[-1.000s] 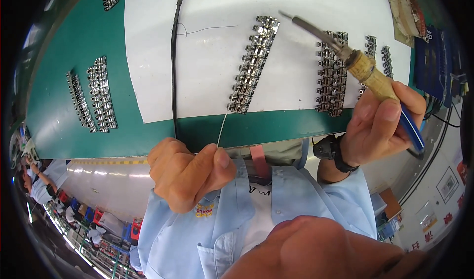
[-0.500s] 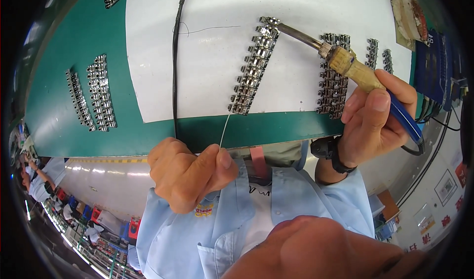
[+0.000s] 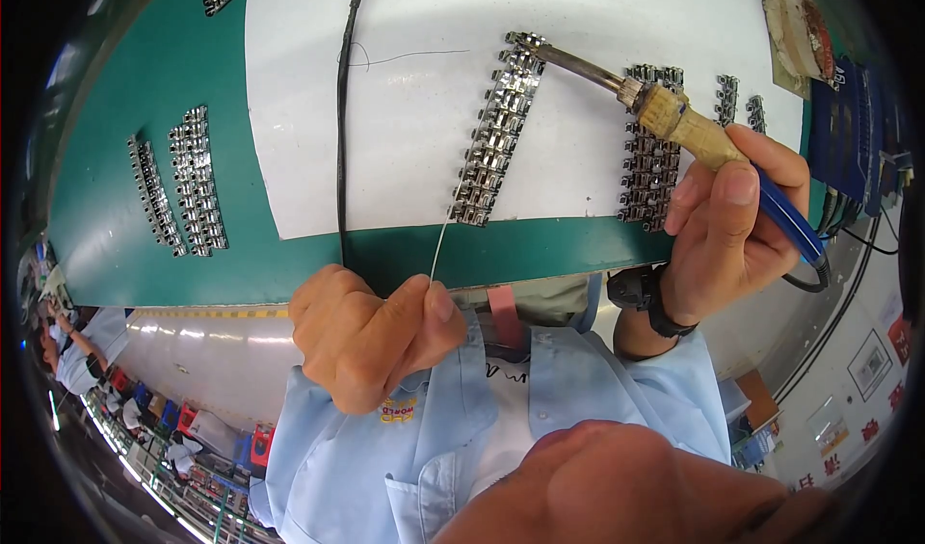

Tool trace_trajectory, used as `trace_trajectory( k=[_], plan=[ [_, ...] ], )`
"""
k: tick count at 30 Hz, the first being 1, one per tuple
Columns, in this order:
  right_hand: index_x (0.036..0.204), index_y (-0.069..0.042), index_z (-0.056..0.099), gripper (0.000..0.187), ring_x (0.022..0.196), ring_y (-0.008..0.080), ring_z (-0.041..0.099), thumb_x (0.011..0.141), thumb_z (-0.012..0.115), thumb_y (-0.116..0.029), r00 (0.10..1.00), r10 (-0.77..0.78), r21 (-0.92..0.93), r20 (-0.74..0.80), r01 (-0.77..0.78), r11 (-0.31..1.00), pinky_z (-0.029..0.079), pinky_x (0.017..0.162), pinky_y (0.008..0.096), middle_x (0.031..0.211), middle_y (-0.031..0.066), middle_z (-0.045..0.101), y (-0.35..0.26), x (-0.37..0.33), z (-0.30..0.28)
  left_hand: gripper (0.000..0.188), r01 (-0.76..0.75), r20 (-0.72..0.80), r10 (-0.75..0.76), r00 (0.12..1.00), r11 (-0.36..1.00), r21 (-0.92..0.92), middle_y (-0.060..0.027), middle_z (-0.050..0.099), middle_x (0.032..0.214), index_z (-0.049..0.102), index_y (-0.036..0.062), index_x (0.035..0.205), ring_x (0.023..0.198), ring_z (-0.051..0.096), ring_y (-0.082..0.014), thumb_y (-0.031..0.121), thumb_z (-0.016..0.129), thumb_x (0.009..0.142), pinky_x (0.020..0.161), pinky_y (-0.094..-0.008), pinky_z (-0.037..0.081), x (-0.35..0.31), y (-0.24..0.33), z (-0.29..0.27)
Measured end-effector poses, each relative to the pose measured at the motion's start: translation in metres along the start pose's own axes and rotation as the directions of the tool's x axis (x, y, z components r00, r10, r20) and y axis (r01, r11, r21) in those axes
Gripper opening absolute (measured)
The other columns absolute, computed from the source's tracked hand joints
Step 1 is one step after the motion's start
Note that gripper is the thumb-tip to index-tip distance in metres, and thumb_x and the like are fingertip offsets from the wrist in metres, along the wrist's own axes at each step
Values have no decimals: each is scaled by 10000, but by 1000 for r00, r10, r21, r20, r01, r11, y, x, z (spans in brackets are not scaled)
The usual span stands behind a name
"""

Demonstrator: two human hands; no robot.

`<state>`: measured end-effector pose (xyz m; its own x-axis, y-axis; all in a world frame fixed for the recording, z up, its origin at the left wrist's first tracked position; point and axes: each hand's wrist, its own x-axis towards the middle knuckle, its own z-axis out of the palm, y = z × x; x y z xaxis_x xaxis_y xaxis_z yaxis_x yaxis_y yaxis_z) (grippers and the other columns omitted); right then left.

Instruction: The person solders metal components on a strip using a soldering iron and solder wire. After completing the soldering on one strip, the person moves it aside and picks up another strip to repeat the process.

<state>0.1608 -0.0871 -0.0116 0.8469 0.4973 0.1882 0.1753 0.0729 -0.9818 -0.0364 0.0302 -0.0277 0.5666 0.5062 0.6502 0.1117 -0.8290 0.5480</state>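
Pinching a thin pale wire (image 3: 439, 252) between thumb and bent forefinger, the left hand (image 3: 371, 337) was near the front edge of the green tabletop (image 3: 559, 250). From that pressed-together grip, the strand ran up to the lower end of a slanted row of metal parts (image 3: 496, 134), which lay on a white sheet (image 3: 405, 159). The right hand (image 3: 737, 236) had its grip wrapped around the handle of a soldering iron (image 3: 689, 128), whose tip was at the row's upper end; contact could not be told for certain. A dark block of similar parts (image 3: 651, 159) lay partly behind the iron. Left of the row, a black cable (image 3: 342, 139) crossed the sheet.
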Motion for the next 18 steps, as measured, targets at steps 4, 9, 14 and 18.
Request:
trace_trajectory(
  k=[4, 9, 14, 18],
  plan=[
    [1011, 59, 556, 265, 500, 85, 536, 864, 663, -134, 1000, -12, 13, 23, 12, 1000, 389, 435, 166, 683, 109, 610, 2, 0, -1, 140, -2, -20, 2, 1000, 1000, -8, 14, 456, 487, 592, 12, 708, 370, 294, -105, 11, 729, 680, 369, -254, 161, -1, 0, 0],
    [1016, 59, 554, 276, 502, 90, 543, 864, 666, -142, 1000, -23, -18, -3, 23, 1000, 393, 440, 166, 673, 106, 610, 4, -1, 1, 132, 6, 10, -6, 1000, 1000, -2, 13, 448, 500, 609, 9, 723, 375, 301, -108, 10, 732, 674, 372, -254, 168, -3, -1, -4],
    [1011, 56, 551, 291, 493, 98, 552, 862, 671, -163, 996, -82, -3, -25, 82, 997, 402, 433, 168, 661, 115, 616, 1, -2, -2, 130, 29, 21, -29, 999, 1000, -4, 15, 427, 500, 617, 6, 727, 378, 308, -114, 8, 733, 670, 376, -253, 174, -3, 0, -5],
    [1005, 53, 550, 295, 486, 101, 556, 861, 673, -174, 996, -83, 9, -24, 83, 997, 407, 426, 169, 662, 127, 623, 2, -1, -1, 132, 29, 0, -29, 1000, 1000, 0, 17, 418, 497, 617, 4, 728, 378, 310, -115, 8, 735, 669, 376, -254, 174, -4, 0, -4]
  ],
)
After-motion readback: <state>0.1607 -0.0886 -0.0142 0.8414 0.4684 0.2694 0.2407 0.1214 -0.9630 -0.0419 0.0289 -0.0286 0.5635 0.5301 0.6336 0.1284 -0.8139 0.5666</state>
